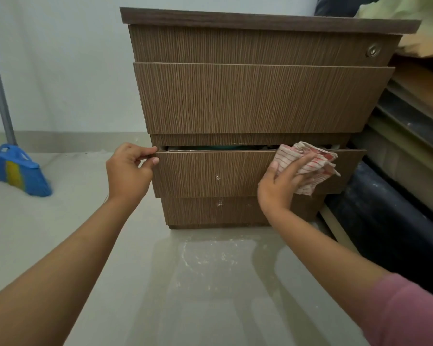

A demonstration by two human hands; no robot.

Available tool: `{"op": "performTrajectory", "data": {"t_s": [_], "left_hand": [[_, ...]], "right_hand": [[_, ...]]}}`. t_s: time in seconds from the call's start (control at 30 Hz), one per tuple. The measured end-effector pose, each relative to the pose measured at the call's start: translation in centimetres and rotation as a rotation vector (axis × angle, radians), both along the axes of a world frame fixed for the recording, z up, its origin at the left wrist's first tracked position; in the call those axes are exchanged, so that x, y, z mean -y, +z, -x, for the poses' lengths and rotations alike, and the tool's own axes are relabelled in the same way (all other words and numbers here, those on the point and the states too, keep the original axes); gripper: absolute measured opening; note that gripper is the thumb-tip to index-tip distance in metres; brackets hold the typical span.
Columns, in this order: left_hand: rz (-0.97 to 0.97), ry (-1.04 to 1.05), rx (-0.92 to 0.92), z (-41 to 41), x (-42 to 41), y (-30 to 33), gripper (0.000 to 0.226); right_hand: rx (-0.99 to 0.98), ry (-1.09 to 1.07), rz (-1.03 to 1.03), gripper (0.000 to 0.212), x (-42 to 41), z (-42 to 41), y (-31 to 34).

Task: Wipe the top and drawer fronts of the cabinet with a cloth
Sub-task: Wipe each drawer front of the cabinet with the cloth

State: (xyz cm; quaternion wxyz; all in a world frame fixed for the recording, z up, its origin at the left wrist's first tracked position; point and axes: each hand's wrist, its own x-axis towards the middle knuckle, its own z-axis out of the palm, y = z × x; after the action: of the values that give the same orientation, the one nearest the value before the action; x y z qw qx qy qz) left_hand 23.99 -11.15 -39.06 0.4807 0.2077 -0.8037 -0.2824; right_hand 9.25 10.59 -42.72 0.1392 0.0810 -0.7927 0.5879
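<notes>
On the pale tiled floor (110, 245), left hand (129, 168) pinches the brown wood-grain bottom drawer front (210, 171) while right hand (283, 183) presses the red-striped white cloth (313, 161) flat there, probably sweeping leftward next.

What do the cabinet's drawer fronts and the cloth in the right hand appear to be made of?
Drawer fronts: probably laminated board with a matte wood-grain print, judging by the uniform fine vertical lines and thin flat edges. Cloth: soft woven fabric, likely cotton, white with red stripes; it crumples in folds under the right hand.

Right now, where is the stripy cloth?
In the head view, the cloth is right of centre, pressed by the right hand against the bottom drawer front, near its top right corner.
</notes>
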Motion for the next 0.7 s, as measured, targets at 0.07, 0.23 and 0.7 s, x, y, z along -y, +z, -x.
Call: {"op": "performTrajectory", "data": {"t_s": [0.07,0.23,0.7], "left_hand": [[0.004,-0.004,-0.002,0.0,0.1,0.0,0.022],[0.004,-0.011,-0.008,0.0,0.1,-0.1,0.022],[-0.024,-0.015,-0.031,0.1,0.1,-0.2,0.023]], "right_hand": [[-0.014,0.039,-0.022,0.076,0.7,-0.8,-0.4],[0.046,0.07,-0.088,0.078,0.6,-1.2,-2.7],[-0.043,0.026,0.016,0.068,3.6,-2.3,-0.5]]}}
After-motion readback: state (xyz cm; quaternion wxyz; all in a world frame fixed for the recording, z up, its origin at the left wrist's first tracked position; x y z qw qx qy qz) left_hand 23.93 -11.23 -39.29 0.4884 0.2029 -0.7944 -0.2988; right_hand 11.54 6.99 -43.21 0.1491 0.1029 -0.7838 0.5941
